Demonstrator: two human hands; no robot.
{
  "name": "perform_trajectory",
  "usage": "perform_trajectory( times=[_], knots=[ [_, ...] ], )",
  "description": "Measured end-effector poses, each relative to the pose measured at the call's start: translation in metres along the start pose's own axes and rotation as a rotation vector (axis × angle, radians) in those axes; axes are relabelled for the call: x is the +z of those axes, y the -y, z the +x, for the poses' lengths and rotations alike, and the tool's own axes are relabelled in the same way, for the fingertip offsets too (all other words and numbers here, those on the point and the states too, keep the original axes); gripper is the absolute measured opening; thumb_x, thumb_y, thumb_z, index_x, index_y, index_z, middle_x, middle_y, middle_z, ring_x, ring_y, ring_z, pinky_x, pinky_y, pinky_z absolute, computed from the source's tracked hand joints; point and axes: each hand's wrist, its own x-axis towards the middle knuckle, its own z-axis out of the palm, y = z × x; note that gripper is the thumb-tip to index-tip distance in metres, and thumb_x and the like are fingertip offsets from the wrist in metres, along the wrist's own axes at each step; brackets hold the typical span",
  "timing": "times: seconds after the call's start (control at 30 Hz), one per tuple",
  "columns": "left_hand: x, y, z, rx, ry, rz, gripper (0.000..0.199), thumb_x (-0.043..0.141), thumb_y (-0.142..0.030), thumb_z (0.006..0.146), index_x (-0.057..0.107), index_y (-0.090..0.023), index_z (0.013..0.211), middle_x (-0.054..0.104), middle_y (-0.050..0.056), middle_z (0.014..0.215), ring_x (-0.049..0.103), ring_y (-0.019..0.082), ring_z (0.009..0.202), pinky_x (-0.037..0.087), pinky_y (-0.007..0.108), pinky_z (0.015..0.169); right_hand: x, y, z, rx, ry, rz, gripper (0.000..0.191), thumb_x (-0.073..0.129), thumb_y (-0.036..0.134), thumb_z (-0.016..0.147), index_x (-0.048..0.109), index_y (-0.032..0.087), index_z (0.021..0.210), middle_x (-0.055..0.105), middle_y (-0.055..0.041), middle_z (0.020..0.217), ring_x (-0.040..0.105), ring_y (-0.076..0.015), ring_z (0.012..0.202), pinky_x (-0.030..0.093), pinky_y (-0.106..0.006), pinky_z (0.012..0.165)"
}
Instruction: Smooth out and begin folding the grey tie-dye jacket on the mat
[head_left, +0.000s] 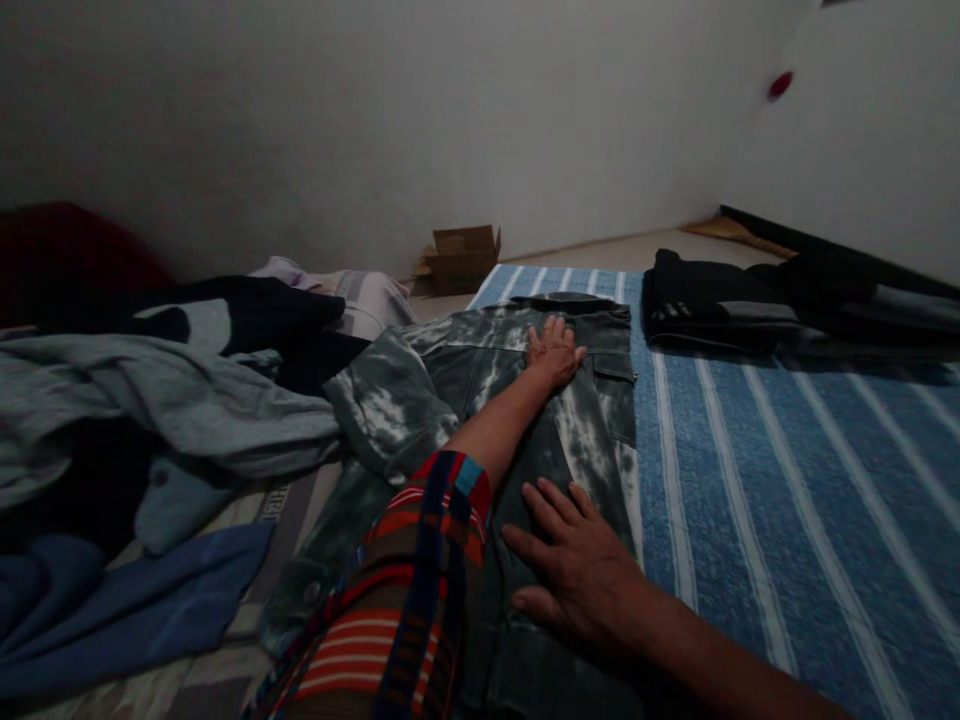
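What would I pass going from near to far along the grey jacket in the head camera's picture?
Right hand flat on the grey jacket → left hand pressing near the collar → cardboard box by the wall.

Grey denim jacket [525, 420] with pale bleached blotches, spread flat and lengthways across the near-middle of the scene, running from the near edge away toward the far wall. Dark collar at the far end. Flapped chest pocket on the right side, close to the jacket's right edge. One short sleeve bent out to the left, its cuff rolled and puffed up. Metal button near the bottom left hem. Right portion lying on blue bedding with white stripes, left portion over a patterned cover. Fabric mostly smooth, with a few soft creases through the middle and near end.
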Motion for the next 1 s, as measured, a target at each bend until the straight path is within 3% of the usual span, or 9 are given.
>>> perform_trajectory(
  times=[0.2, 0.37, 0.53, 0.63, 0.77, 0.87, 1.0],
  knots=[
    [-0.031, -0.012, -0.087, 0.222, -0.007, -0.074, 0.034, 0.051, -0.036, 0.092, 0.059, -0.012, 0.114, 0.044, 0.016, 0.144, 0.030, 0.030, 0.139, 0.027, 0.054, 0.110, 0.001, 0.002, -0.003, 0.004, -0.044, -0.048, 0.063, 0.036, 0.065, 0.091, 0.044, 0.029, 0.141, 0.027, -0.0166, 0.153, 0.017, -0.0369, 0.142, 0.014, -0.060, 0.110],
    [-0.050, -0.018, -0.179, 0.407, -0.047, -0.356, 0.034, 0.054, -0.038, 0.090, 0.062, -0.011, 0.110, 0.057, 0.018, 0.130, 0.048, 0.025, 0.127, 0.040, 0.041, 0.106, 0.007, 0.000, -0.001, -0.086, -0.152, -0.107, 0.057, 0.043, 0.057, 0.091, 0.046, 0.027, 0.140, 0.038, -0.0103, 0.149, 0.029, -0.0340, 0.136, 0.019, -0.057, 0.110],
    [-0.056, -0.022, -0.249, 0.374, -0.089, -0.522, 0.029, 0.044, -0.030, 0.095, 0.061, -0.013, 0.110, 0.060, 0.015, 0.128, 0.047, 0.023, 0.128, 0.036, 0.041, 0.111, 0.021, -0.003, 0.001, -0.078, -0.238, -0.173, 0.059, 0.045, 0.045, 0.093, 0.038, 0.019, 0.145, 0.042, -0.0129, 0.146, 0.033, -0.0322, 0.133, 0.022, -0.054, 0.110],
    [-0.050, -0.022, -0.274, 0.320, -0.051, -0.524, 0.034, 0.043, -0.029, 0.095, 0.055, -0.013, 0.123, 0.055, 0.014, 0.135, 0.042, 0.023, 0.133, 0.031, 0.044, 0.114, 0.022, -0.005, -0.001, -0.043, -0.182, -0.187, 0.060, 0.043, 0.046, 0.094, 0.032, 0.023, 0.148, 0.037, -0.0107, 0.149, 0.028, -0.0305, 0.136, 0.020, -0.055, 0.112],
    [-0.037, -0.019, -0.292, 0.212, 0.072, -0.462, 0.065, 0.046, -0.045, 0.093, 0.028, -0.014, 0.147, 0.029, 0.016, 0.153, 0.020, 0.028, 0.143, 0.026, 0.050, 0.114, 0.018, -0.005, -0.002, -0.042, -0.103, -0.193, 0.056, 0.045, 0.042, 0.093, 0.035, 0.028, 0.146, 0.033, -0.0085, 0.152, 0.022, -0.0314, 0.140, 0.023, -0.057, 0.111],
    [-0.030, -0.016, -0.298, 0.176, 0.157, -0.452, 0.075, 0.042, -0.055, 0.092, 0.014, -0.019, 0.151, 0.017, 0.014, 0.157, 0.012, 0.030, 0.145, 0.021, 0.054, 0.114, 0.019, -0.005, -0.001, -0.041, -0.107, -0.211, 0.055, 0.049, 0.041, 0.092, 0.037, 0.030, 0.145, 0.032, -0.0073, 0.153, 0.023, -0.0322, 0.140, 0.025, -0.058, 0.110],
    [-0.030, -0.009, -0.300, 0.203, 0.182, -0.484, 0.077, 0.041, -0.057, 0.092, 0.010, -0.019, 0.152, 0.013, 0.014, 0.158, 0.010, 0.030, 0.145, 0.019, 0.054, 0.115, 0.025, -0.008, 0.000, -0.052, -0.145, -0.211, 0.057, 0.051, 0.041, 0.092, 0.036, 0.031, 0.145, 0.034, -0.0072, 0.151, 0.024, -0.0303, 0.141, 0.025, -0.056, 0.111]
  ],
)
